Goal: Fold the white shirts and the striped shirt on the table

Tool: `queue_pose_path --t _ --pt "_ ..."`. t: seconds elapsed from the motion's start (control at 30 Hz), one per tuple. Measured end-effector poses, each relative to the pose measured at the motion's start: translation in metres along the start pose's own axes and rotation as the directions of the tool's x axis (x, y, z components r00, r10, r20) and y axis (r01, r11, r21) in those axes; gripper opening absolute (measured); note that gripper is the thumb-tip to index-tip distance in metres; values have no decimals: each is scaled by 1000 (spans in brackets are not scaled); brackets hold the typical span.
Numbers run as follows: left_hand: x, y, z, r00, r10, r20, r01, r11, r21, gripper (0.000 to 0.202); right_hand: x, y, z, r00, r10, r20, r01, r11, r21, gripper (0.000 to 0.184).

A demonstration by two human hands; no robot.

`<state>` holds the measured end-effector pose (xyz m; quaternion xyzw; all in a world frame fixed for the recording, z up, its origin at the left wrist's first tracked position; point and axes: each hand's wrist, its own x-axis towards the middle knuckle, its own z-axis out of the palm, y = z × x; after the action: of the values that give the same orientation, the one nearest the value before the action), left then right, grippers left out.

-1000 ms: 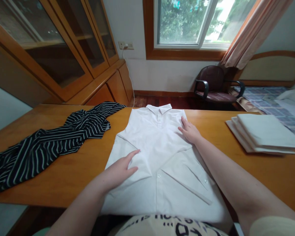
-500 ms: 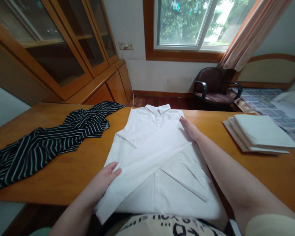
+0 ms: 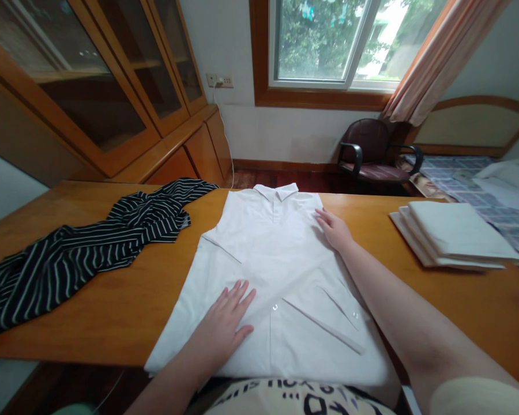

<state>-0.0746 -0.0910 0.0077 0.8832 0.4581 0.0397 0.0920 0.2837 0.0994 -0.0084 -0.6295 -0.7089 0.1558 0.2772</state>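
A white collared shirt (image 3: 259, 253) lies spread front-up on the wooden table, its collar at the far edge and its hem close to my body. The sleeves are folded across its front. My left hand (image 3: 229, 317) rests flat on the lower left of the front, fingers spread. Near the far right shoulder, my right hand (image 3: 334, 227) lies on the shirt's edge with its fingers stretched out. Neither hand grips the cloth.
A black-and-white striped garment (image 3: 86, 248) lies rumpled on the left of the wooden table (image 3: 112, 323). At the right is a stack of folded white cloths (image 3: 458, 230). Beyond the table are a dark red armchair (image 3: 372, 150), a bed (image 3: 480, 178) and a glass-fronted cabinet (image 3: 155, 132).
My left hand has moved from the shirt's left edge inward onto its front, and the fingers are now spread. The sleeve end that hung at lower left now lies across the shirt. The right hand has hardly moved.
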Motion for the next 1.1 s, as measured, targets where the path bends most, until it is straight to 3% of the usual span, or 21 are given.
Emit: queue_pose_path --t 0.1,0.2,0.37,0.47,0.57,0.67,0.77,0.87,1.0,1.1 --pt "1 -1 10 1000 2 22 -3 999 44 59 4 -8 3 981 -85 177 131 954 -268 52" --pt "1 -6 10 1000 0 31 -2 999 43 62 12 -11 5 969 -57 240 151 906 -396 60" --pt "5 -7 5 995 -38 87 37 999 7 64 20 -6 4 962 -6 275 136 879 -456 68" --pt "9 -5 -7 982 -54 182 63 997 -40 66 20 -10 1 974 -24 224 136 856 -499 68" --pt "17 -6 -25 970 -78 230 100 991 -86 65 11 -30 0 986 -101 133 156 843 -515 69" --pt "28 -7 -38 967 -178 184 189 981 -43 60 -17 -64 5 964 -195 180 254 875 -412 69" --pt "35 -8 -39 922 -361 138 357 933 52 56 -55 -92 15 881 -332 337 423 872 -247 70" --pt "34 -12 -35 865 -494 89 488 869 83 47 -81 -100 21 841 -333 426 440 879 -182 70" --pt "23 -22 -39 796 -584 161 596 803 -32 34 -83 -85 14 881 -236 411 344 915 -212 68" --pt "13 -29 -46 763 -604 231 637 764 -105 24 -72 -65 5 936 -80 342 198 924 -327 67"
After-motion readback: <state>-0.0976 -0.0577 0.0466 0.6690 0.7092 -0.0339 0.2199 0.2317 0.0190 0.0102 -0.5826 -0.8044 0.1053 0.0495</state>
